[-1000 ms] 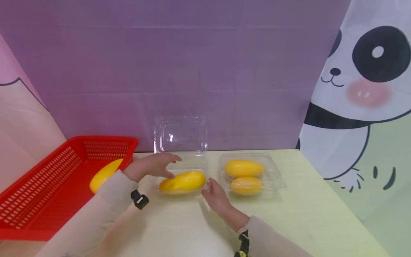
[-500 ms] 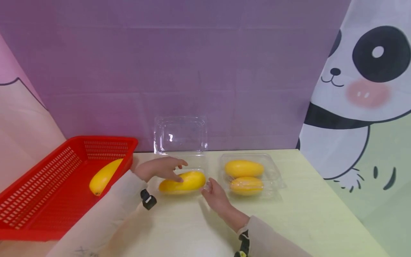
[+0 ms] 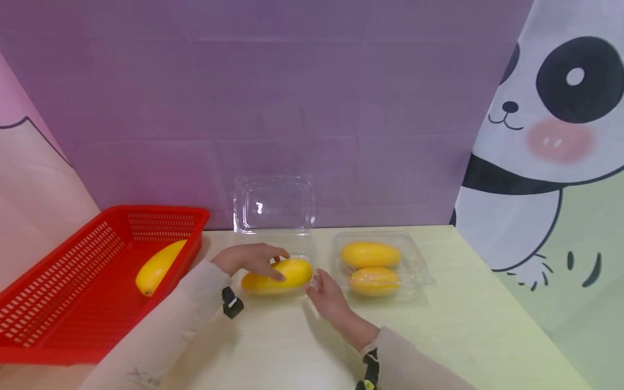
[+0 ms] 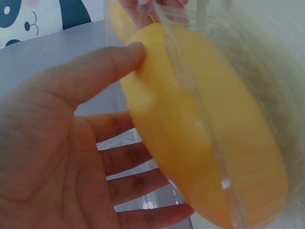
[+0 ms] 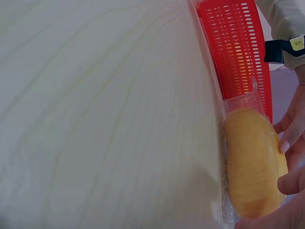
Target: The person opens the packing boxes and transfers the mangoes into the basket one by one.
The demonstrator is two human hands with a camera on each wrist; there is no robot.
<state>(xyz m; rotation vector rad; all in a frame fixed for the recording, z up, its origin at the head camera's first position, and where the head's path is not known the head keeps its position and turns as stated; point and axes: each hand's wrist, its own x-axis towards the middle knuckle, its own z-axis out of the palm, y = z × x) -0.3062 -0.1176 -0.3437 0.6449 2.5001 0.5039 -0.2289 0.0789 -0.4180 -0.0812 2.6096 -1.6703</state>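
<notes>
A yellow mango (image 3: 298,271) lies lengthwise in an opened clear plastic container (image 3: 274,203), its lid upright at the back. Over the mango's left part is my left hand (image 3: 251,259). Its thumb rests on the near face, and the rather straight, spread fingers touch the far side in the left wrist view. My right hand (image 3: 335,302) holds the container's right end between thumb and fingers. Seen from the right wrist, the same mango (image 5: 252,160) shows through the clear wall, with the right fingertips close beside it.
On the right stands a second clear container (image 3: 415,260) holding two mangoes (image 3: 370,254). A red perforated basket (image 3: 146,210) fills the left side, with another mango (image 3: 158,271) inside. Purple sheeting (image 3: 302,119) hangs behind the pale table (image 3: 273,346).
My left hand has slid to the right along the mango, its thumb now farther along the near face. The mango, the container and my right hand have stayed where they were.
</notes>
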